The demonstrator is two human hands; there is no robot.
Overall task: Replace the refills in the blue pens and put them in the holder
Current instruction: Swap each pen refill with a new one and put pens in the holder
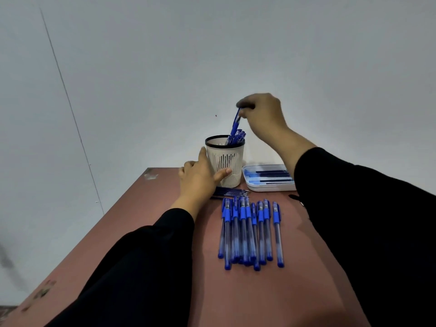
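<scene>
Pen [236,122], blue and capped, is pinched at its top end by the fingertips of the right hand [262,114] and hangs slightly tilted above the holder [225,161], its lower end among the pens already standing inside. The holder, a pale cup with slotted walls and a dark rim, is steadied on its left side by the left hand [200,178], whose thumb and forefinger are spread against the wall. For the step to be done well, the pen should be lowered straight into a gap between the standing pens and released only once its tip is well inside, with the holder kept braced so that it is not tipped.

A row of blue pens [251,232] with clear barrels and rubbery blue grips lies side by side on the reddish, matte tabletop [165,291], nearer the person. Thin dark refills [232,192] are laid just in front of the holder. A shallow white tray [269,186] with more refills stands just right of it
</scene>
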